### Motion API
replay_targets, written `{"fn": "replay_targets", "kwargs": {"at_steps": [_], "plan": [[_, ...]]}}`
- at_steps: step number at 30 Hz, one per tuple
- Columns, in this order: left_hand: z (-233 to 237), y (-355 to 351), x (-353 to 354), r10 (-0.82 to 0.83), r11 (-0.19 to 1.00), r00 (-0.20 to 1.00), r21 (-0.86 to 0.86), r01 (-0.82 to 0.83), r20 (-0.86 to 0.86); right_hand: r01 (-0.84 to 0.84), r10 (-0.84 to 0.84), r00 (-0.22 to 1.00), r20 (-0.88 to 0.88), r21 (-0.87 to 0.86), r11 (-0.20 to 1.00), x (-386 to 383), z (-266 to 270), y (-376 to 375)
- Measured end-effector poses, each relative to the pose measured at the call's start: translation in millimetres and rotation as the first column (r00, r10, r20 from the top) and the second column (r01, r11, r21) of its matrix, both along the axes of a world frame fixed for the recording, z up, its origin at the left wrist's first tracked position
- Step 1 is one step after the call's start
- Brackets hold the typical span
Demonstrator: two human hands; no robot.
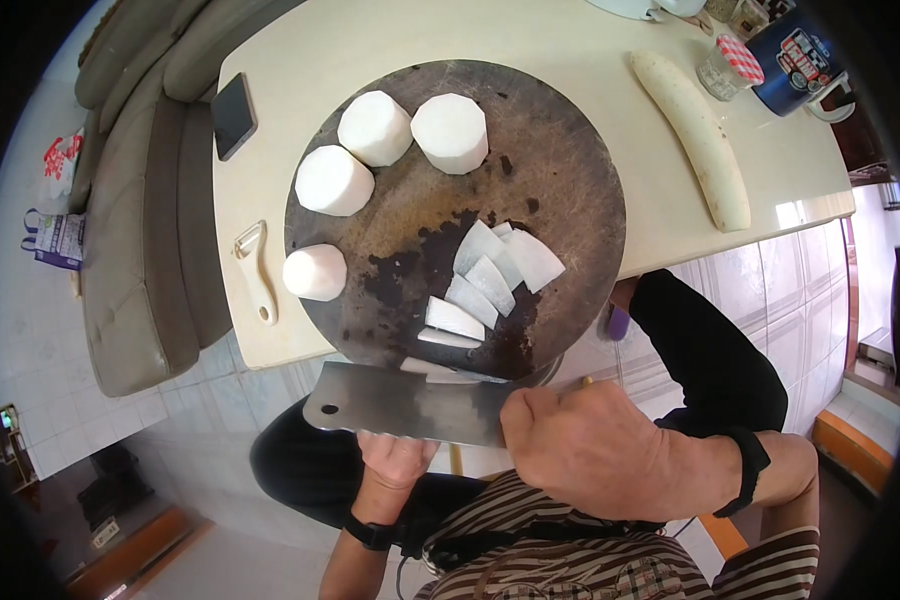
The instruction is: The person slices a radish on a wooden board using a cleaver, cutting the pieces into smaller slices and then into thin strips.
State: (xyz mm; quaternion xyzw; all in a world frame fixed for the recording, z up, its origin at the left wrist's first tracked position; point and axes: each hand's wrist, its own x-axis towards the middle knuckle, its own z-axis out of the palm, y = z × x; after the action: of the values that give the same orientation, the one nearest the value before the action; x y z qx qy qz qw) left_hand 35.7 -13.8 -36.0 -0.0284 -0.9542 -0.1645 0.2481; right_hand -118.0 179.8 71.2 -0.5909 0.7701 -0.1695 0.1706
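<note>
My right hand (582, 445) is closed around the handle of a cleaver (410, 400), whose broad blade lies along the near edge of a round chopping board (560, 130). Below the blade is my left hand (395, 458); its fingers are hidden behind the steel. White radish slices (445, 372) show just beyond the blade, partly covered by it. Further in, several thin radish slices (488, 285) lie overlapping on a wet, dark patch. Thick peeled radish chunks stand around the far left of the board, one chunk (450, 133) at the back and a smaller one (315, 272) at the left edge.
A long whole radish (695, 145) rests on the table at right, near a jar with a checked lid (730, 68) and a blue container (795, 62). At left are a peeler (257, 270) and a phone (235, 116). A sofa (140, 230) stands beyond.
</note>
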Motion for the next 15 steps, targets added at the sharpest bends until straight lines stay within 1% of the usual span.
{"fn": "replay_targets", "kwargs": {"at_steps": [4,6,7,8,10,12,13,14,15], "plan": [[2.2,-1.0,-2.7,-0.013,1.0,1.0,0.017,0.013,0.002,-0.011,0.012,0.998,0.059,-0.017,1.0,-1.0,1.0,-6.8],[7.3,-1.6,-11.2,-0.032,0.999,0.999,0.025,0.032,-0.015,0.035,-0.012,0.985,0.169,-0.133,0.99,-1.7,-0.5,-15.2],[9.0,-1.0,-14.3,-0.043,0.999,0.998,0.031,0.044,-0.035,0.036,-0.013,0.986,0.167,-0.132,0.991,-2.7,-2.8,-18.1],[9.6,0.3,-15.3,-0.042,0.999,0.998,0.031,0.044,-0.039,0.035,-0.005,0.985,0.175,-0.166,0.986,-4.6,-6.1,-21.1],[12.2,1.6,-18.8,-0.025,0.995,0.999,0.094,0.028,-0.04,0.027,0.009,0.986,0.169,-0.21,0.977,-12.6,-10.1,-24.1],[20.9,3.3,-32.8,-0.04,0.995,0.997,0.091,0.046,-0.072,0.055,-0.024,0.977,0.213,-0.139,0.989,-20.6,-13.2,-19.1],[23.3,5.3,-38.4,-0.055,0.993,0.993,0.097,0.065,-0.1,0.051,-0.021,0.978,0.208,-0.14,0.989,-22.4,-13.7,-14.7],[23.8,7.1,-39.5,-0.04,0.986,0.995,0.157,0.054,-0.095,0.085,-0.065,0.975,0.212,-0.088,0.993,-24.6,-14.0,-10.0],[23.9,6.7,-39.7,-0.034,0.987,0.994,0.154,0.05,-0.101,0.119,-0.108,0.971,0.214,-0.038,0.992,-27.2,-12.8,-7.3]]}}
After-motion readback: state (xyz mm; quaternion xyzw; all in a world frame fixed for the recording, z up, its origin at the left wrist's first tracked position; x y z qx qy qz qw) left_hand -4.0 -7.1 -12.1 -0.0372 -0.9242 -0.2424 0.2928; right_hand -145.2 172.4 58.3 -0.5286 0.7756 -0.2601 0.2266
